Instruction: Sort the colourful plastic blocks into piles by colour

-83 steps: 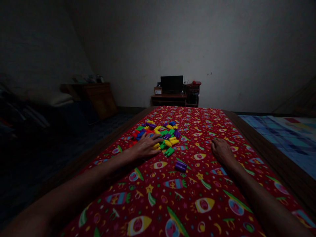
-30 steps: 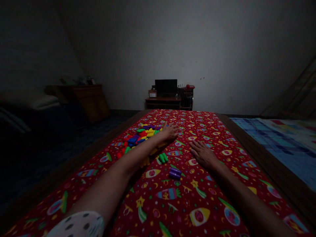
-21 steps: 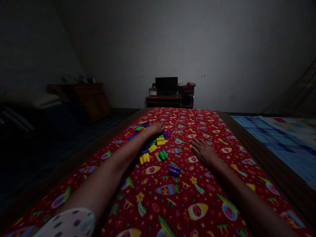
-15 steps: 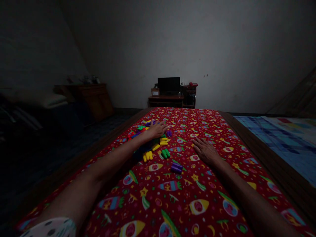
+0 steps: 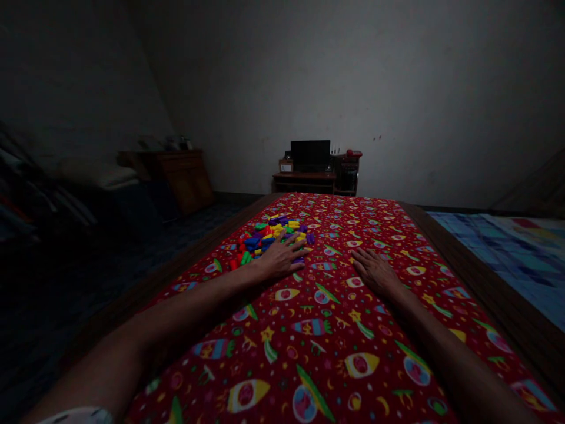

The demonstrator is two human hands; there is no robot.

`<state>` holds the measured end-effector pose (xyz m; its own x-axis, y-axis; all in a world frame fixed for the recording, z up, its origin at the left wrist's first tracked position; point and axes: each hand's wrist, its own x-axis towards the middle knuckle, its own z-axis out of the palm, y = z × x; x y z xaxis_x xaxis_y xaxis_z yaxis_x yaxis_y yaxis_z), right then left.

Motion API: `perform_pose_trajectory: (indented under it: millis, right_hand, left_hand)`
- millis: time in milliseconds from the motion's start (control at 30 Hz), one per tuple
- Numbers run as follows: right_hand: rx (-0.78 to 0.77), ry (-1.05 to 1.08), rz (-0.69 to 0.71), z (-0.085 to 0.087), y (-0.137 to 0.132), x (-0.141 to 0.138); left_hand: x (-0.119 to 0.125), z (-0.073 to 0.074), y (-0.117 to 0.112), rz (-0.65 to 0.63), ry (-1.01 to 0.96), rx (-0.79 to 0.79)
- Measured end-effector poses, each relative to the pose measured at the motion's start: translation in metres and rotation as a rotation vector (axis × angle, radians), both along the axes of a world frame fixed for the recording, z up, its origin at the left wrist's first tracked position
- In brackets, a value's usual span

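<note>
A pile of small plastic pieces [image 5: 252, 242] in red, blue, green, yellow and purple lies on the left half of the red printed cloth [image 5: 304, 359]. Over the near right side of this pile rests my left hand [image 5: 282, 258], palm down with its fingers spread. It hides some of the pieces, and a bit of purple shows by its fingers. My right hand [image 5: 375, 272] lies flat on the cloth to the right, apart from the pile, fingers stretched out and holding nothing.
The cloth covers a long table with dark brown edges [image 5: 445, 241]. Beyond its far end stands a desk [image 5: 304, 175] with a black monitor [image 5: 310, 155]. A wooden cabinet [image 5: 183, 176] is at the left, and a blue checked sheet [image 5: 481, 247] lies at the right.
My left hand has come nearer to me, onto the pile's near side. Loose purple, green and yellow pieces that lay in front no longer show there. My right hand stays in place.
</note>
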<state>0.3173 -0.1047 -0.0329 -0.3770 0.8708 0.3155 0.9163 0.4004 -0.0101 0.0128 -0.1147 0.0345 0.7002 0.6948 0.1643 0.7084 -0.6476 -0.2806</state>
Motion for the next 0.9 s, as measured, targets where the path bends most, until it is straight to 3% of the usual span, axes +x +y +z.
perform_pose_trajectory:
  millis: [100,200,267,367,467,533,633,767,900]
  right_hand:
    - [-0.014,-0.008,0.018,0.000,0.001,0.001]
    - [0.007,-0.005,0.015,0.000,0.000,0.000]
    - [0.019,-0.001,-0.003,0.000,-0.001,-0.001]
    - [0.017,0.004,-0.024,-0.001,-0.001,-0.003]
    - [0.028,0.017,-0.021,-0.004,0.002,-0.003]
    - [0.036,0.023,-0.006,-0.006,0.005,-0.001]
    - [0.033,0.009,0.014,-0.009,0.008,0.002]
    - [0.018,-0.010,0.021,-0.008,0.007,0.002]
    - [-0.001,-0.014,-0.027,-0.002,0.002,-0.001]
  left_hand:
    - [-0.028,0.015,-0.007,0.022,-0.016,-0.011]
    - [-0.070,0.016,-0.047,0.116,-0.095,-0.003]
    - [-0.106,0.003,-0.079,0.255,-0.144,-0.010]
    - [-0.151,-0.029,-0.117,0.492,-0.247,-0.055]
    - [-0.164,-0.054,-0.130,0.573,-0.281,-0.096]
    - [-0.152,-0.059,-0.120,0.524,-0.320,-0.130]
    - [-0.119,-0.052,-0.082,0.455,-0.423,-0.156]
    - [-0.080,-0.041,-0.027,0.514,-0.519,-0.119]
    - [-0.066,-0.038,-0.006,0.510,-0.550,-0.077]
